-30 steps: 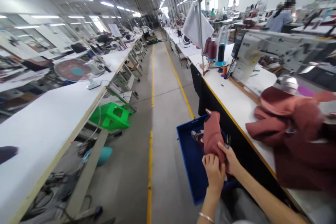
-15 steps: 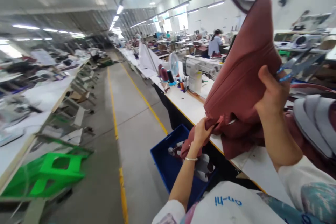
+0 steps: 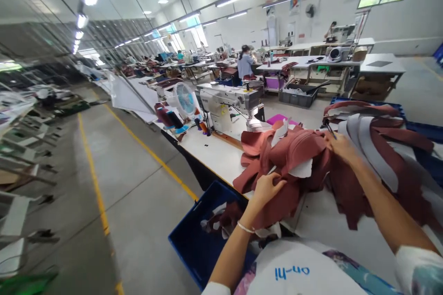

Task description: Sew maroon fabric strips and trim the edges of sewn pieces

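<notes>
A pile of maroon cut fabric pieces with grey backing lies on the white worktable. My left hand pinches the near edge of one maroon piece at the table's front edge. My right hand rests closed on top of the pile, holding the same maroon material; a thin dark tool sticks up by its fingers. More maroon and grey strips are stacked to the right.
A blue plastic crate with scraps stands on the floor below the table. A white sewing machine, a small fan and thread cones sit behind the pile. A seated person works far back. An aisle with yellow lines runs left.
The maroon piece I lifted from the blue crate and held high now lies on the table pile. Both hands came down with it, and my view turned right toward the table.
</notes>
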{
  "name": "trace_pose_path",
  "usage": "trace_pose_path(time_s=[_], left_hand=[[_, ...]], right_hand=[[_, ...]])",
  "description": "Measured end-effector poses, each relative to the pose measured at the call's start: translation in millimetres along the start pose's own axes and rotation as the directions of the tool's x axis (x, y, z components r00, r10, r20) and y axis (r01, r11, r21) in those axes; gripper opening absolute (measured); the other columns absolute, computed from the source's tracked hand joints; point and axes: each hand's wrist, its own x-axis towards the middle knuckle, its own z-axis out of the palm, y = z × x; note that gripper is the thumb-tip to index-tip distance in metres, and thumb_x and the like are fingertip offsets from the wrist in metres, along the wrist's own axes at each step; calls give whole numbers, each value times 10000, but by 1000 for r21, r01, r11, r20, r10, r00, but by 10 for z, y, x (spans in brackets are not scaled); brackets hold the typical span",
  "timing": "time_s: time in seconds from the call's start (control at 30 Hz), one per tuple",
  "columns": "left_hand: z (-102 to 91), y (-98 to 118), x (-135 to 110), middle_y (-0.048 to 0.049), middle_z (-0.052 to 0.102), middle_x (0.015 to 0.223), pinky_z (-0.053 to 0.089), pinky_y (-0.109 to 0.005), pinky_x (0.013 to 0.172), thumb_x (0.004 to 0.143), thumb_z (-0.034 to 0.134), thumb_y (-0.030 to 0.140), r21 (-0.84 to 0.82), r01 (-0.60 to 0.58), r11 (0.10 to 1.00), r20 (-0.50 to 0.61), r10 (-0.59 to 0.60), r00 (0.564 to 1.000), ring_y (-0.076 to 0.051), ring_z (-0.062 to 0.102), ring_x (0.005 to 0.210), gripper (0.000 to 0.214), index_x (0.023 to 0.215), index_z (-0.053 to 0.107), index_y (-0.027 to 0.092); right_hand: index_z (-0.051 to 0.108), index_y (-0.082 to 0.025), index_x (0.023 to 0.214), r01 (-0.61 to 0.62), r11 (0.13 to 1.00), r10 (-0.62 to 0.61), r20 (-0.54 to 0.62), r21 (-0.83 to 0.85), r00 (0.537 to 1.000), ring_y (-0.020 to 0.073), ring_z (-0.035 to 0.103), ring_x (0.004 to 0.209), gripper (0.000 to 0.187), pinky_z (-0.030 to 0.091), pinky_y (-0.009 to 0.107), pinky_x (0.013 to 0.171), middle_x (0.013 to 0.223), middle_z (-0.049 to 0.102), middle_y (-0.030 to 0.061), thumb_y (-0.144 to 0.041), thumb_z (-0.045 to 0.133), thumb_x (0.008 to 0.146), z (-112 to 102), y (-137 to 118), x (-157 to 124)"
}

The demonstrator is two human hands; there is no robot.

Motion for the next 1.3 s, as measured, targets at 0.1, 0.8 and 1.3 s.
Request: trace_pose_path(time_s=[0.1,0.8,1.3], left_hand=[[-57,70,20,-55,740,932,465,-291,737,845,589,439,42,38,998,14,-38,999,-226,681,845,287,980,700,212],[-44,156,-65,-36,729,883,425,-266,669,816,628,480,101,33,994,30,-36,999,-217,671,814,291,954,668,227],[-355,130,-329,24,636,722,383,-227,592,680,736,555,-207,88,974,-22,-95,995,-133,563,656,426,826,592,182]], right_hand=[[533,-183,714,-240,903,60,450,356,891,79,320,361,692,228,214,387,433,388,-48,-814,264,807,272,-44,-488],[416,-199,721,-716,485,104,779,503,618,17,186,314,581,75,156,330,433,296,-119,-769,530,733,898,-252,-1192],[557,-223,934,148,988,-117,419,-41,900,235,611,669,503,352,293,617,721,635,54,-671,328,912,733,-489,-1485]])
